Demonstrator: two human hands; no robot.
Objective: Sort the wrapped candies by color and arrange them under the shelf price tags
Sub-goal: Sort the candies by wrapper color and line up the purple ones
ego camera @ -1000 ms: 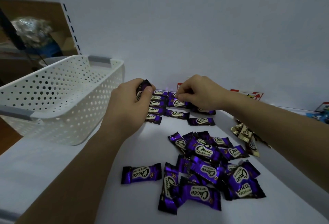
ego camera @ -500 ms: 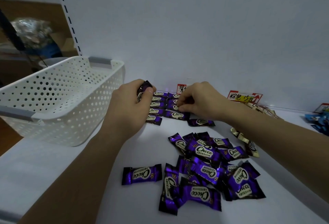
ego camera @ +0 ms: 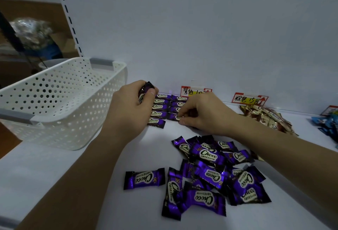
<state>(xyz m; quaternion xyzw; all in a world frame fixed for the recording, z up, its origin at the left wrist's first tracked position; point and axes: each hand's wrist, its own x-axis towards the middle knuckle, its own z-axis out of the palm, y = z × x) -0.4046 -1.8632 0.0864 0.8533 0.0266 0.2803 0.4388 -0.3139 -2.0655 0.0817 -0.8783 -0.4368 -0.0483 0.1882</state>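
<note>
Purple rows (ego camera: 161, 108) lie under the far tag (ego camera: 190, 91).
Right hand (ego camera: 204, 114) pinches a candy (ego camera: 174, 117) at the right column's near end: set it square, touching its neighbour; left hand (ego camera: 128, 109) clutches spares (ego camera: 145, 91).

Dim, bluish light all over here, and a plain pale back panel (ego camera: 201, 28) fills most of the view, rising straight off the white shelf board (ego camera: 45, 175). Along its left edge runs a white upright (ego camera: 70, 23) punched with dark slots. Past it, a brown wall (ego camera: 36, 8), a crumpled clear plastic bag (ego camera: 31, 30) and a cardboard box (ego camera: 64, 45) sit in shadow.
</note>
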